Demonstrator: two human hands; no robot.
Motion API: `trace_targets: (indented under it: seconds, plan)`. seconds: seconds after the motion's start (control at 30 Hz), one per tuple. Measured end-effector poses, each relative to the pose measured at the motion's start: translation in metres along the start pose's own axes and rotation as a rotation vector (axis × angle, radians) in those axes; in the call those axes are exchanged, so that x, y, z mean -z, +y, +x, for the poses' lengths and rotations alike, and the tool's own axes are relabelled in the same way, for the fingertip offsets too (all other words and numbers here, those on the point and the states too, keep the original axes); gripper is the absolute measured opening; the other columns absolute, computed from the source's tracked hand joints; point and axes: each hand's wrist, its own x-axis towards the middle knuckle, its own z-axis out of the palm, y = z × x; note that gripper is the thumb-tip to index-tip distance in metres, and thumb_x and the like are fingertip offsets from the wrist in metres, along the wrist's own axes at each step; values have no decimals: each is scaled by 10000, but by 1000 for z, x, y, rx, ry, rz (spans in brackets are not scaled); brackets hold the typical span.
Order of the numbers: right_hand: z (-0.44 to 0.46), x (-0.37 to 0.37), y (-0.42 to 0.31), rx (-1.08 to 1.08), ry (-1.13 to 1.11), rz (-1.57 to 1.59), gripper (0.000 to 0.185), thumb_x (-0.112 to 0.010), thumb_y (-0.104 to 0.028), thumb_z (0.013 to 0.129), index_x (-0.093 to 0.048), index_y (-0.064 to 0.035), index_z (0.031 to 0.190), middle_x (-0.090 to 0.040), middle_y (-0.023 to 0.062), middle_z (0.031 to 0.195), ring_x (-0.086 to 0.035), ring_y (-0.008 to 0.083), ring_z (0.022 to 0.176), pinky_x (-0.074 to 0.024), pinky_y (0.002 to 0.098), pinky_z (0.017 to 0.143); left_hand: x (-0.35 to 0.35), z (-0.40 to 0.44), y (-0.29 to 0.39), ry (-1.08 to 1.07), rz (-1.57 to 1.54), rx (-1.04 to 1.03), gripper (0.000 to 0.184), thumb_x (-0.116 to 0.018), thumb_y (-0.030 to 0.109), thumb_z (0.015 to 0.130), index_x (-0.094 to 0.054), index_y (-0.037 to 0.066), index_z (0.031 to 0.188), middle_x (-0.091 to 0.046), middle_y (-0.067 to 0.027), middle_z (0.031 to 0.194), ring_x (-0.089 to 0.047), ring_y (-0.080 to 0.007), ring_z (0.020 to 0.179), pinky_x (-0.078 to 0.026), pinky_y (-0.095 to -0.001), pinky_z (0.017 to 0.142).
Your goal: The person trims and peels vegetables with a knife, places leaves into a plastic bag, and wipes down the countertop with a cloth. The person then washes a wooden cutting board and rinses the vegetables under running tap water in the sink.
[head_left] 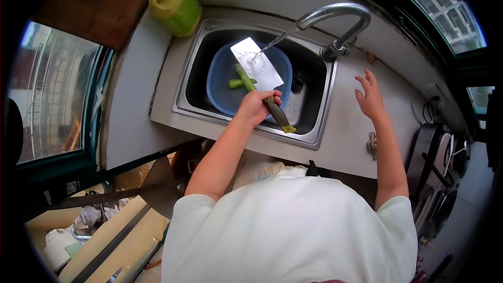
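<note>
My left hand (257,107) is closed around the dark handle (276,113) of a cleaver, whose tip end looks yellowish-green. Its wide, pale blade (262,71) reaches over a blue basin (213,81) in the sink, and running water (280,39) splashes on the blade. Beside the blade, a green vegetable stalk (245,78) runs down to my left hand; whether the fingers also grip it, I cannot tell. A shorter green piece (237,83) lies across behind it. My right hand (371,97) is raised above the counter right of the sink, fingers apart, holding nothing.
A curved metal faucet (340,10) stands at the back right of the steel sink (319,126). A yellow-green jug (175,8) stands at the back left. Small metal object (372,144) and kitchen appliances (429,152) are on the right. Windows (57,89) flank the counter.
</note>
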Motion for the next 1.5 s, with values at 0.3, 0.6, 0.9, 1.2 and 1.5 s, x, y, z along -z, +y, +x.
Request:
trace_targets:
  seconds: [0.3,0.6,0.9,1.2,1.5]
  plan:
    - [-61,0,2,-221,-145,219,354,-578,-105,830,-537,-64,1180,-379,159,1371,-501,301,1137,-439,380,916,4,49,37,176,-67,-86,95,-472,-5,841,-518,-73,888,-523,-144,817,-529,-214,699,-485,-391,754]
    - [-97,-2,-3,-229,-216,327,338,-585,-104,839,-539,-58,1170,-449,133,1308,-568,237,999,-484,327,797,18,160,68,628,177,-101,134,-431,49,846,-482,-18,950,-504,-181,758,-531,-255,581,-508,-417,463]
    - [-147,-11,23,-360,-197,414,324,-595,-128,836,-546,-44,1145,-530,112,1183,-581,228,938,-484,323,775,-13,156,59,661,746,-202,240,-445,128,854,-573,-66,912,-576,-208,788,-590,-287,568,-519,-390,516]
    - [-144,-16,19,-363,-242,443,322,-587,-131,842,-548,-33,1147,-568,117,1125,-578,234,940,-477,329,796,-10,33,63,350,2409,-249,299,-536,86,759,-583,-19,1034,-630,-186,975,-639,-333,868,-525,-393,721]
    - [-81,-7,13,-224,-149,599,347,-542,-133,888,-503,-47,1222,-537,82,1181,-547,192,1018,-456,314,864,-29,-57,84,164,2668,-413,321,-558,64,770,-504,2,1081,-581,-199,949,-618,-341,823,-507,-415,672]
